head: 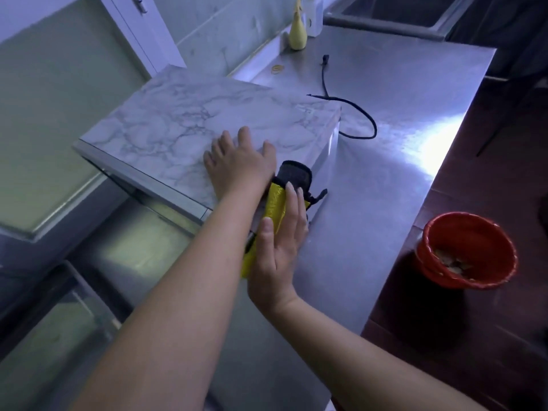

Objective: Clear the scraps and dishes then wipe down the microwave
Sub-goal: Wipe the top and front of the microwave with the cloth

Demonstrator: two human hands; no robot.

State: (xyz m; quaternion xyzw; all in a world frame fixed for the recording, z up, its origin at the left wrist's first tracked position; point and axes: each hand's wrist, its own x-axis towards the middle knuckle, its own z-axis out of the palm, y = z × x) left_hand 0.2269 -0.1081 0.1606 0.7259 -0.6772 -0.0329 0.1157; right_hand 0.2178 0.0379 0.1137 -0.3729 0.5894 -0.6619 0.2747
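Note:
The microwave (189, 126) has a marble-patterned top and stands on a steel counter (385, 161). My left hand (237, 164) lies flat on its top near the right front corner, fingers spread. My right hand (280, 247) presses a yellow and grey cloth (277, 209) flat against the microwave's right side, fingers straight. The cloth's dark grey upper end (296, 173) sticks up beside my left wrist. The lower part of the cloth is hidden behind my right palm.
A black power cord (355, 114) loops on the counter behind the microwave. A red bucket (468, 250) with scraps stands on the floor to the right. A yellow bottle (298, 34) stands at the back wall. A cabinet door hangs open at left.

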